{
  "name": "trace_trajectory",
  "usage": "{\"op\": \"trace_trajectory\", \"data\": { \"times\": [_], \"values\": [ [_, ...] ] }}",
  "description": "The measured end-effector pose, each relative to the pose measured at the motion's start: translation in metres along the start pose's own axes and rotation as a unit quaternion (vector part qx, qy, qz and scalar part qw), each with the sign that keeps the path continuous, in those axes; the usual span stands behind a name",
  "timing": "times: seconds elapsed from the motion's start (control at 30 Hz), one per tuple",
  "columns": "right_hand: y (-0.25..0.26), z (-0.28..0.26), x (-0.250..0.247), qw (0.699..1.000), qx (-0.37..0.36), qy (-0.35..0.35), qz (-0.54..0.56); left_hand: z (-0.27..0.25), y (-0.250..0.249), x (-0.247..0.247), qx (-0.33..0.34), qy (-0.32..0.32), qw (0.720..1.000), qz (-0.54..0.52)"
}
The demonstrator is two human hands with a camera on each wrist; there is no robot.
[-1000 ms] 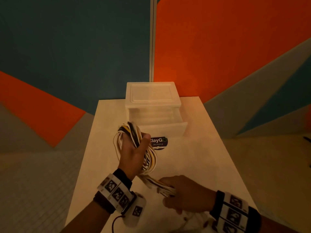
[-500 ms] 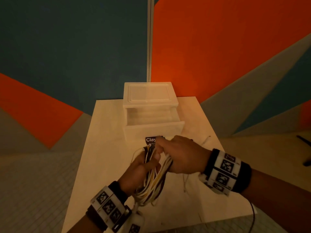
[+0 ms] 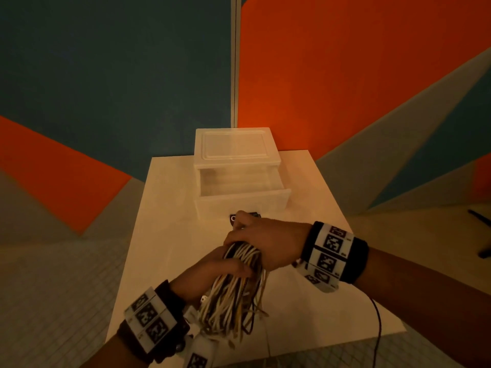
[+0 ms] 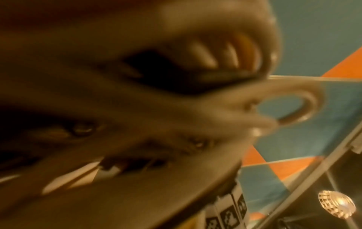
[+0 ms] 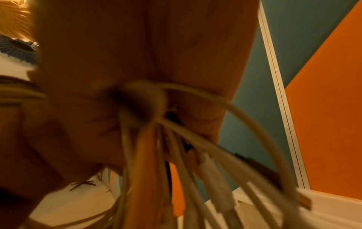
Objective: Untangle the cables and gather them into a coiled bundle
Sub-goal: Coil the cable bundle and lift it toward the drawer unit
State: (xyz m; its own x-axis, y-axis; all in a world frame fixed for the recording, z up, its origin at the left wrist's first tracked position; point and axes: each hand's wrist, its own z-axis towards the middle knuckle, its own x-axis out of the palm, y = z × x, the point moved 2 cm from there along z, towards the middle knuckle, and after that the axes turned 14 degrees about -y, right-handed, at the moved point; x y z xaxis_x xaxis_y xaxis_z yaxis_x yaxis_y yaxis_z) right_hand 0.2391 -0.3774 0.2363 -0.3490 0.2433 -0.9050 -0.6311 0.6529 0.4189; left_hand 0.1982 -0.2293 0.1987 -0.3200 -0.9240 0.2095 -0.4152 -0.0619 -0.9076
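**op:** Both hands are on the cables (image 3: pixel 233 290) from where I'm watching. Right hand (image 3: pixel 265 241) is clamped over the top of the bundle, fingers curled round it. Left hand (image 3: pixel 212 272) comes in from underneath, thumb laid across the strands just below the right hand, so it's gripping too.

**reply:** where's the bundle sitting, on the worktop (image 3: pixel 164 208)?

**op:** Nope, held up above its near half. White, yellow and dark strands hang down toward me past the left wrist, loose ends fanning out at the bottom. Right wrist cam shows pale strands (image 5: pixel 195 155) spilling out from under the palm (image 5: pixel 137 54), pretty blurry though. Left wrist cam is mostly smeared fingers (image 4: pixel 205 57) plus one cable loop (image 4: pixel 305 100) poking out past them.

**reply:** anything else up there?

**op:** Clear plastic drawer box (image 3: pixel 236 152) at the far end, its drawer (image 3: pixel 241 200) pulled open toward me. A dark sticker (image 3: pixel 232 218) on the worktop peeks out just behind the right hand's knuckles. Thin dark cord (image 3: pixel 378 322) trails off the right wristband (image 3: pixel 332 251) over the near edge.
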Motion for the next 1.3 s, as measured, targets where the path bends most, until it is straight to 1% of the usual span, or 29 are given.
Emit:
{"op": "trace_trajectory", "data": {
  "times": [0.07,0.17,0.27,0.3,0.33,0.37,0.4,0.47,0.5,0.53,0.57,0.6,0.63,0.67,0.7,0.77,0.8,0.83,0.9,0.97,1.0,1.03,1.07,1.1,1.13,1.17,1.2,1.23,1.3],
  "values": [
    [0.000,0.002,0.004,1.000,-0.027,-0.014,0.005,0.008,0.002,-0.004,-0.016,0.006,1.000,0.025],
    [0.001,0.006,0.009,0.997,-0.032,-0.043,-0.053,0.014,0.005,-0.008,-0.034,0.013,0.997,0.067],
    [0.001,0.005,0.011,0.996,-0.004,-0.045,-0.079,0.002,-0.004,-0.006,-0.039,0.043,0.994,0.096],
    [0.000,0.004,0.010,0.995,0.006,-0.046,-0.085,-0.004,-0.009,-0.009,-0.030,0.052,0.990,0.131],
    [-0.002,0.002,0.010,0.995,0.018,-0.050,-0.086,-0.008,-0.018,-0.013,-0.006,0.050,0.980,0.194],
    [-0.007,0.000,0.010,0.994,0.034,-0.058,-0.084,-0.011,-0.026,-0.022,0.035,0.024,0.966,0.255],
    [-0.016,-0.002,0.010,0.993,0.054,-0.072,-0.075,-0.013,-0.035,-0.036,0.077,-0.027,0.955,0.286],
    [-0.032,-0.009,0.006,0.986,0.124,-0.114,0.011,-0.023,-0.049,-0.074,0.127,-0.189,0.940,0.254],
    [-0.040,-0.013,0.004,0.973,0.160,-0.149,0.069,-0.030,-0.052,-0.093,0.154,-0.259,0.928,0.218],
    [-0.047,-0.016,0.002,0.956,0.193,-0.189,0.117,-0.038,-0.050,-0.107,0.175,-0.302,0.920,0.180],
    [-0.052,-0.018,-0.001,0.936,0.224,-0.225,0.155,-0.045,-0.048,-0.110,0.181,-0.316,0.918,0.158],
    [-0.058,-0.017,-0.002,0.914,0.248,-0.261,0.185,-0.050,-0.039,-0.108,0.177,-0.294,0.927,0.151],
    [-0.061,-0.016,-0.003,0.890,0.272,-0.298,0.213,-0.052,-0.029,-0.100,0.156,-0.246,0.944,0.155],
    [-0.059,-0.014,-0.006,0.857,0.298,-0.333,0.256,-0.053,-0.019,-0.085,0.122,-0.179,0.963,0.161],
    [-0.058,-0.012,-0.008,0.818,0.323,-0.363,0.309,-0.051,-0.007,-0.070,0.091,-0.101,0.976,0.172],
    [-0.053,-0.006,-0.010,0.723,0.373,-0.393,0.428,-0.045,0.014,-0.038,0.031,0.046,0.981,0.185],
    [-0.050,-0.004,-0.010,0.684,0.398,-0.390,0.470,-0.038,0.024,-0.023,0.008,0.092,0.977,0.190],
    [-0.052,-0.001,-0.007,0.656,0.416,-0.387,0.497,-0.028,0.034,-0.013,-0.011,0.118,0.974,0.194],
    [-0.051,0.003,0.000,0.623,0.435,-0.371,0.534,-0.012,0.049,0.005,-0.062,0.133,0.974,0.175],
    [-0.050,0.005,0.008,0.592,0.448,-0.357,0.566,0.000,0.056,0.013,-0.137,0.082,0.985,0.070],
    [-0.047,0.003,0.010,0.579,0.453,-0.350,0.581,0.005,0.057,0.015,-0.151,0.040,0.988,-0.021],
    [-0.047,0.002,0.014,0.563,0.454,-0.342,0.599,0.011,0.057,0.014,-0.138,-0.018,0.983,-0.116],
    [-0.045,0.000,0.017,0.554,0.451,-0.331,0.616,0.017,0.055,0.013,-0.113,-0.084,0.970,-0.197],
    [-0.045,-0.003,0.021,0.542,0.451,-0.326,0.629,0.021,0.051,0.009,-0.086,-0.146,0.951,-0.257],
    [-0.044,-0.007,0.026,0.539,0.452,-0.320,0.634,0.023,0.044,0.005,-0.061,-0.195,0.932,-0.300],
    [-0.044,-0.010,0.031,0.539,0.455,-0.315,0.635,0.025,0.037,0.000,-0.038,-0.224,0.917,-0.327],
    [-0.043,-0.014,0.037,0.545,0.457,-0.305,0.633,0.026,0.033,-0.006,-0.017,-0.232,0.911,-0.340],
    [-0.043,-0.018,0.043,0.552,0.462,-0.292,0.630,0.027,0.030,-0.013,0.003,-0.219,0.913,-0.344],
    [-0.043,-0.024,0.053,0.569,0.479,-0.267,0.613,0.026,0.025,-0.022,0.011,-0.190,0.927,-0.324]
  ]
}}
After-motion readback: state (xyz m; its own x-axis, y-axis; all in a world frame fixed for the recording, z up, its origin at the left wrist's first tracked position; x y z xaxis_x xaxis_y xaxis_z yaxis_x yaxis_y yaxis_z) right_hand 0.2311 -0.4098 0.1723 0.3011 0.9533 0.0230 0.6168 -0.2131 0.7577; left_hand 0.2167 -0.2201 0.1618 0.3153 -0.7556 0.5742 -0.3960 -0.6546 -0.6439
